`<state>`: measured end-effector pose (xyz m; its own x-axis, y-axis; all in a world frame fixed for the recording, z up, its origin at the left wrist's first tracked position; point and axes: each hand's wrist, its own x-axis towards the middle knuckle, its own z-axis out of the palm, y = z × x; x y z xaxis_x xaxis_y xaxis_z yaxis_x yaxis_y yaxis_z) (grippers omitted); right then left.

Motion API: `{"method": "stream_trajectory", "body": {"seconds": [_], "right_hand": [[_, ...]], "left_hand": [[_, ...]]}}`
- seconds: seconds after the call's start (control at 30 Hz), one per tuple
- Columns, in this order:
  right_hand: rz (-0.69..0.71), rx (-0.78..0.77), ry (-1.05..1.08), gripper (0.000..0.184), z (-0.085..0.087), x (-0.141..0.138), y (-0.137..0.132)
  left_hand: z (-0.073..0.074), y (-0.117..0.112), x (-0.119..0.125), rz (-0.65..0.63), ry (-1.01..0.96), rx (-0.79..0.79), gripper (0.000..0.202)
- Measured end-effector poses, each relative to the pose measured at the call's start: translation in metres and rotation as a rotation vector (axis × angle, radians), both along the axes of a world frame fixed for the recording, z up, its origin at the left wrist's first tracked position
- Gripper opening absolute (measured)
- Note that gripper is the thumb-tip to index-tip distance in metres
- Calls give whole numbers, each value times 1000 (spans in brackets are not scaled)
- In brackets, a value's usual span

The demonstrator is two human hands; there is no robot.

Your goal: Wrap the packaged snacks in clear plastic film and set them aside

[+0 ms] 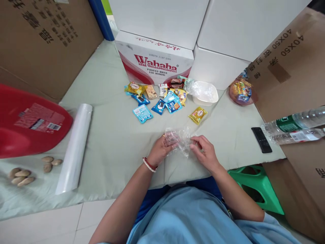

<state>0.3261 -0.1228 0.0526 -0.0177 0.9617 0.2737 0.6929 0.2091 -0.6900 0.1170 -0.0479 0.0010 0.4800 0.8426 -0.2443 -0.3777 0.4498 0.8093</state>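
The desk [111, 135] under the left hand [160, 149] has a pale green cloth on it, with some soft creases. Far in front of both hands, big white boxes [162, 18] stand up like a wall. A big brown box [22, 44] stands ahead and to the left of the left hand, and a tall blue tube [101, 20] is by its edge. Another brown box [302, 57] is to the right of the right hand [204, 152]. Nearer the body, a bright green stool [266, 195] is low down on that side. The floor [50, 223], behind and left of the left hand, has big, pale tiles. The light is soft.
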Motion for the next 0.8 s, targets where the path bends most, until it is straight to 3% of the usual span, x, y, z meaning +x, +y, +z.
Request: {"method": "stream_trajectory", "body": {"seconds": [0.07,0.17,0.27,0.37,0.47,0.57,0.63,0.7,0.8], "right_hand": [[13,12,-94,28,-8,-4,6],[20,30,-69,10,-14,-4,16],[-34,-63,250,14,-1,9,28],[-61,-335,657,30,21,30,42],[-71,-525,797,42,35,50,58],[-64,-589,774,45,30,62,75],[-74,-608,713,42,19,66,86],[-138,-533,574,35,8,65,91],[-292,-200,264,22,6,56,82]], "left_hand": [[1,-2,0,5,-1,3,65],[6,-7,-3,-2,44,-8,54],[15,-10,-10,72,147,5,47],[26,-12,-23,167,249,29,48],[32,-11,-42,136,367,38,52],[29,-10,-63,65,496,69,54],[25,-12,-74,110,646,156,58],[23,-16,-81,265,854,333,65],[25,-29,-86,540,1129,689,50]]}}
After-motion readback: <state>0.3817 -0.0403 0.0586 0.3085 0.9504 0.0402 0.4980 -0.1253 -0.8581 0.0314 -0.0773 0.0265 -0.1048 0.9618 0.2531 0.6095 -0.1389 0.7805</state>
